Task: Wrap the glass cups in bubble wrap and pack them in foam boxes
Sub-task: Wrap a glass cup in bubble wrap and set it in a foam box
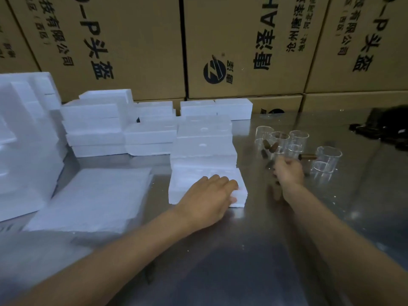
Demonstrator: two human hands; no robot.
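Five glass cups (287,144) (one apart), two hands (209,199), one bubble-wrap stack (88,199).

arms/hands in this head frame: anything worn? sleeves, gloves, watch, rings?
Nothing worn that shows. Both forearms are bare from the bottom frame edge up to the wrists, no sleeves in view. The left hand and right hand are ungloved. No watch, band or ring visible; the right hand is motion-blurred, so small items there could be missed.
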